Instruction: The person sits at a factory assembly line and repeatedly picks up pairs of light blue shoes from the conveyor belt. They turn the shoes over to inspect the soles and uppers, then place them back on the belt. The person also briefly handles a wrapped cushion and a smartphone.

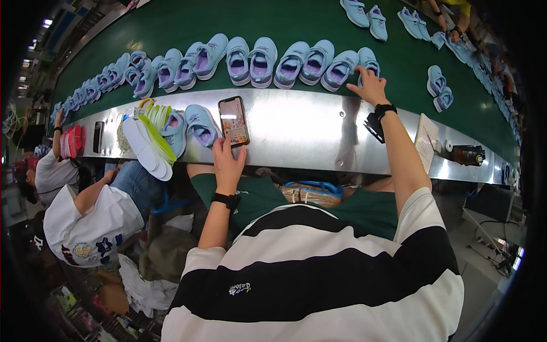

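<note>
My left hand (228, 165) rests at the lower end of a phone (233, 121) with a lit screen, fingertips on the screen and fingers apart. The phone lies on a steel ledge (299, 122). My right hand (371, 88) is stretched out over the heel end of a light blue sneaker (368, 59), with its fingers spread; whether they press on it is hard to see. That sneaker is the rightmost in a long row of light blue sneakers (263, 61) on a green belt (273, 23). Another pair (202, 125) stands on the ledge left of the phone.
White insoles (141, 147) and yellow-green ones (161, 142) lie at the ledge's left. A black item (374, 126) sits by my right wrist, a dark roll (467, 154) farther right. A co-worker in white (97, 225) sits at left; another person's hands (454, 34) work across the belt.
</note>
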The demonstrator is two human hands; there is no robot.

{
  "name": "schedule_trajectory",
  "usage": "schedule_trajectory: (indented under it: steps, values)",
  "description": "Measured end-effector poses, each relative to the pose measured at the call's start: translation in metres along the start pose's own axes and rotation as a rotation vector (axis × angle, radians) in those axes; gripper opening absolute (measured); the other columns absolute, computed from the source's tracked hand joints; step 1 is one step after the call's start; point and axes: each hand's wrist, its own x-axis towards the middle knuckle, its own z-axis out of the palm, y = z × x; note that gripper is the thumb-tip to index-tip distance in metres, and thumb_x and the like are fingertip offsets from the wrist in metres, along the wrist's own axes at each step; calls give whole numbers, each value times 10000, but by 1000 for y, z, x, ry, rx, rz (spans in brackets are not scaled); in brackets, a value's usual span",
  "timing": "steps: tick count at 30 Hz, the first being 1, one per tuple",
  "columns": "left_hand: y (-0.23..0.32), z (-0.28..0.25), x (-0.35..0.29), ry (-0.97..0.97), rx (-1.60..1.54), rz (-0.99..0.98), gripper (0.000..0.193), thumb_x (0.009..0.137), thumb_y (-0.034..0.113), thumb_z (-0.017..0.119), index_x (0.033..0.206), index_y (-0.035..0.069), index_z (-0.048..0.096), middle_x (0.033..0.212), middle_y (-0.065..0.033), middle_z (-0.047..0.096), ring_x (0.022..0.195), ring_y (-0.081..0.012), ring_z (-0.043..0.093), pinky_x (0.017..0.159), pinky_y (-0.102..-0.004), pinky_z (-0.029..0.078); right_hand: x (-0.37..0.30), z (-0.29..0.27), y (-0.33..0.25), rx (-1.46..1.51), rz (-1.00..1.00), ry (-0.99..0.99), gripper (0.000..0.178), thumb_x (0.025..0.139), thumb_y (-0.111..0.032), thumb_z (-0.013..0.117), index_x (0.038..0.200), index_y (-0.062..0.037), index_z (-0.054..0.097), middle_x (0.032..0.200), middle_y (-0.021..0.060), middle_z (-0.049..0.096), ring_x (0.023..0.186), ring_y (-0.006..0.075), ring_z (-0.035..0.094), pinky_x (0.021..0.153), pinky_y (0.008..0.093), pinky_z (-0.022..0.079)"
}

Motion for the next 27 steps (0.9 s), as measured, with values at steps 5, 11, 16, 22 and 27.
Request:
schedule_trajectory:
  steps: [5,11,16,22,27]
  values:
    - [-2,-3,-2,-26,185,12,464,806,315,734,1167,45,622,942,-158,510,900,-340,521,790,-437,449,3,-2,6,136,-10,-92,656,817,-540,673,1368,-284,427,1286,140,516,1097,329,583,971,508,335]
    - [-3,-2,4,-33,213,16,517,809,364,722,1210,58,608,942,-156,510,901,-340,518,793,-436,439,-15,-9,10,73,-181,-87,699,845,-521,649,1462,-392,345,1344,157,485,1195,333,529,998,517,328]
    - [1,-17,-2,63,66,5,531,832,325,714,1254,39,567,953,-158,522,909,-351,529,814,-445,439,-6,-1,-4,-129,-209,-97,701,765,-565,701,1403,-420,448,1416,177,434,1223,386,505,1026,520,309]
    - [8,-36,-20,-83,-58,-53,477,866,208,687,1280,25,535,948,-163,534,902,-337,538,808,-430,453,10,7,-13,58,44,26,571,544,-414,901,984,-169,631,1131,148,501,1021,381,570,863,494,414]
    - [26,-34,-20,-165,-166,-15,427,885,168,657,1267,18,542,946,-152,536,883,-297,538,797,-404,462,-7,-31,-15,395,-34,262,523,528,-313,919,910,-105,629,1079,165,486,991,391,549,872,445,445]
